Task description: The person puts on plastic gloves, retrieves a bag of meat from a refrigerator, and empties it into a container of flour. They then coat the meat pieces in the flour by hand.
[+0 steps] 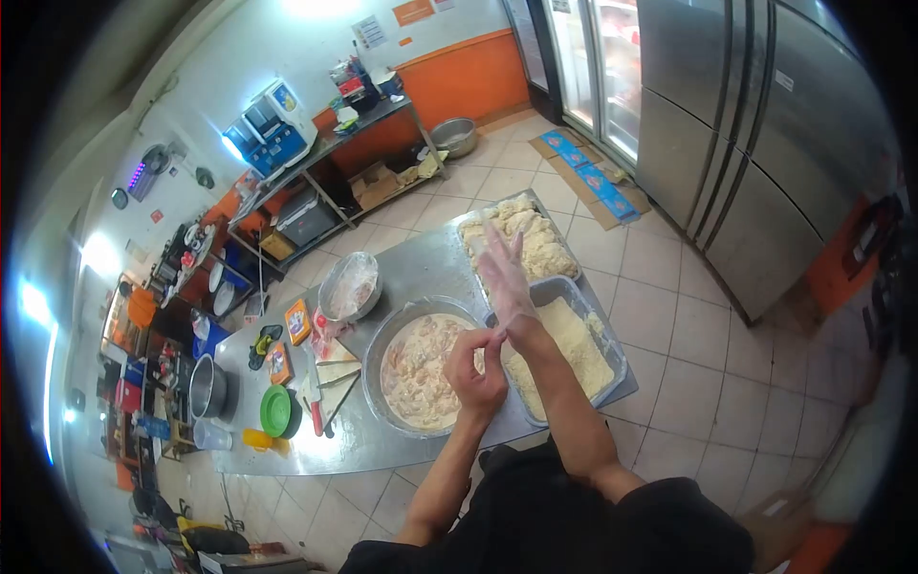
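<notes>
Your left hand point(476, 371) pinches the wrist end of a thin, see-through glove point(516, 304) covering your outspread right hand point(503, 273).

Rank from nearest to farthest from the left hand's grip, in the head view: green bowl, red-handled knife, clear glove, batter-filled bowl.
1. Clear glove: touching, just right.
2. Batter-filled bowl: close, left.
3. Red-handled knife: farther left.
4. Green bowl: farthest left, beyond the knife.

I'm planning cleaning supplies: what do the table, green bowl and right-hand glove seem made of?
Table: probably smooth stainless steel; grey with soft reflections.
Green bowl: likely plastic, given its bright, even colour.
Right-hand glove: apparently thin, translucent plastic; skin shows through.
</notes>
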`<move>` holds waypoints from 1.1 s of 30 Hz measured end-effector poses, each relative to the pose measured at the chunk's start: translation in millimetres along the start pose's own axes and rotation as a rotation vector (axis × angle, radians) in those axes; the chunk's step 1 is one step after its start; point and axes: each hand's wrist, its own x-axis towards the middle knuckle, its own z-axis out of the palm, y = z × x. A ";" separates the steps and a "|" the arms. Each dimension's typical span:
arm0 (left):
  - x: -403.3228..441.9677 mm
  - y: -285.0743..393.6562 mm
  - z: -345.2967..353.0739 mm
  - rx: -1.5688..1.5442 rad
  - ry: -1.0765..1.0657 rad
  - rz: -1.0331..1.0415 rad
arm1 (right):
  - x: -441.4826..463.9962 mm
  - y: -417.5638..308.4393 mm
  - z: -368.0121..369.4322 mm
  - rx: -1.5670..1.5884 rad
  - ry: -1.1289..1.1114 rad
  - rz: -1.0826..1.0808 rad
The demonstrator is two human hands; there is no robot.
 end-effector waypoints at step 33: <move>-16.8 54.9 6.9 -0.120 -0.307 0.051 | -19.9 -45.8 -39.1 1.123 -0.312 -0.107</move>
